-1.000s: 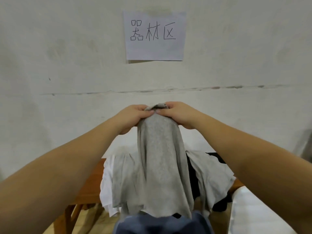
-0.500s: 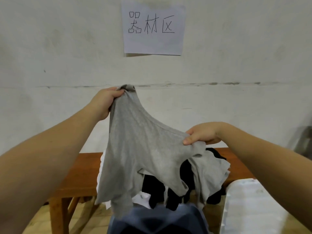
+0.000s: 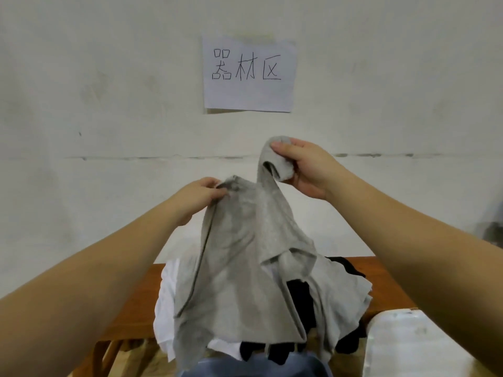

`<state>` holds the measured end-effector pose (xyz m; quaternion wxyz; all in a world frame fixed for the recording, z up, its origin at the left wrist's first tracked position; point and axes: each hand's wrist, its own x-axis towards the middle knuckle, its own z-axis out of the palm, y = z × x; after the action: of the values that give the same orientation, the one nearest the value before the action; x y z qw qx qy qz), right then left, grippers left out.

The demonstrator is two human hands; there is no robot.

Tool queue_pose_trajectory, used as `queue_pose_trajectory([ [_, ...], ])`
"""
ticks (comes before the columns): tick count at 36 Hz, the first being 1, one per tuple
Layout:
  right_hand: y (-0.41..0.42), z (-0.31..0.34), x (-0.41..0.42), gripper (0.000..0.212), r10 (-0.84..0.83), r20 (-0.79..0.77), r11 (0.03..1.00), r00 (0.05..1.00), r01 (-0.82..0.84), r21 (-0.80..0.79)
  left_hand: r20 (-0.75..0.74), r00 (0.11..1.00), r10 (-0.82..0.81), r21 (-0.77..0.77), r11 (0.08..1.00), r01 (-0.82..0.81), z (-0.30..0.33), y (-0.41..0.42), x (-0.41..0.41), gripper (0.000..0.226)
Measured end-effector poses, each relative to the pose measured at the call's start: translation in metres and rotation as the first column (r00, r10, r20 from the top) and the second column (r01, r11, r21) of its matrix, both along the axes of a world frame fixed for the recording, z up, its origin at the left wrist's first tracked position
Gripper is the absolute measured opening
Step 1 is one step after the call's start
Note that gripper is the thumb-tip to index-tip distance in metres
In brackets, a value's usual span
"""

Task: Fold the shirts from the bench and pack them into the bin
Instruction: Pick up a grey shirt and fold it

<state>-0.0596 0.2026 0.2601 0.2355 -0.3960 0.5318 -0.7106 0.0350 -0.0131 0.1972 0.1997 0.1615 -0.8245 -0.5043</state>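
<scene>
Half a second ago the right hand was low at the right of the frame, pinching the edge of the gray shirt, and the left hand was the high one. Now they have swapped: the right hand is up near the middle of the frame with its fingers curled round a bunched bit of the gray cloth, and the left hand is lower, just left of center, pinching another edge of the same shirt. The shirt hangs down between them in a loose, twisted drape, so it looks like the person is hunting for the right corners to hold. I think the folding has not really begun yet; the shirt must first be spread out flat. Behind and under it, in the lower middle, the wooden bench carries a heap of more clothes: a white shirt on the left and black clothes peeking out toward the right. A white bin sits at the lower right corner, partly hidden by the right arm. A paper sign with writing is stuck on the wall at the top. The heap takes up much of the bench, so there is little bare room to lay the gray shirt down, and its hanging end could drag on the pile.
</scene>
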Motion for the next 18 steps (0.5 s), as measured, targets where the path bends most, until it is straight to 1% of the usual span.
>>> queue_pose_trajectory([
  [1,-0.005,0.007,0.001,0.013,-0.027,0.002,0.999,1.0,0.027,-0.033,-0.014,1.0,0.017,-0.032,0.999,-0.017,0.001,0.007,0.002,0.019],
  [3,-0.011,0.021,0.004,0.012,-0.069,0.014,0.993,0.997,0.07,-0.092,-0.11,0.991,0.079,-0.047,0.995,-0.085,0.003,0.025,0.01,0.028],
  [5,-0.018,0.034,0.007,0.01,-0.101,0.019,0.986,0.995,0.103,-0.133,-0.26,0.952,0.161,-0.022,0.985,-0.172,0.008,0.043,0.024,0.035],
  [7,-0.022,0.044,0.009,0.009,-0.128,0.021,0.978,0.992,0.13,-0.165,-0.376,0.904,0.204,0.027,0.977,-0.209,0.01,0.059,0.04,0.043],
  [9,-0.026,0.053,0.011,0.009,-0.145,0.015,0.971,0.989,0.146,-0.191,-0.417,0.885,0.207,0.046,0.977,-0.207,0.011,0.071,0.058,0.051],
  [12,-0.032,0.063,0.015,0.01,-0.17,0.002,0.965,0.985,0.167,-0.201,-0.375,0.916,0.141,-0.019,0.987,-0.16,0.009,0.087,0.079,0.06],
  [15,-0.035,0.072,0.019,0.009,-0.178,0.003,0.962,0.984,0.175,-0.211,-0.253,0.967,0.023,-0.195,0.978,-0.074,0.004,0.098,0.086,0.078],
  [16,-0.036,0.074,0.021,0.009,-0.179,0.005,0.96,0.984,0.175,-0.217,-0.213,0.977,0.005,-0.237,0.97,-0.057,0.003,0.1,0.084,0.077],
  [17,-0.037,0.076,0.023,0.01,-0.18,0.005,0.959,0.984,0.177,-0.222,-0.184,0.983,-0.002,-0.245,0.968,-0.044,0.0,0.1,0.08,0.071],
  [18,-0.037,0.078,0.023,0.011,-0.181,0.002,0.958,0.983,0.177,-0.227,-0.161,0.987,-0.002,-0.216,0.976,-0.033,-0.003,0.098,0.074,0.061],
])
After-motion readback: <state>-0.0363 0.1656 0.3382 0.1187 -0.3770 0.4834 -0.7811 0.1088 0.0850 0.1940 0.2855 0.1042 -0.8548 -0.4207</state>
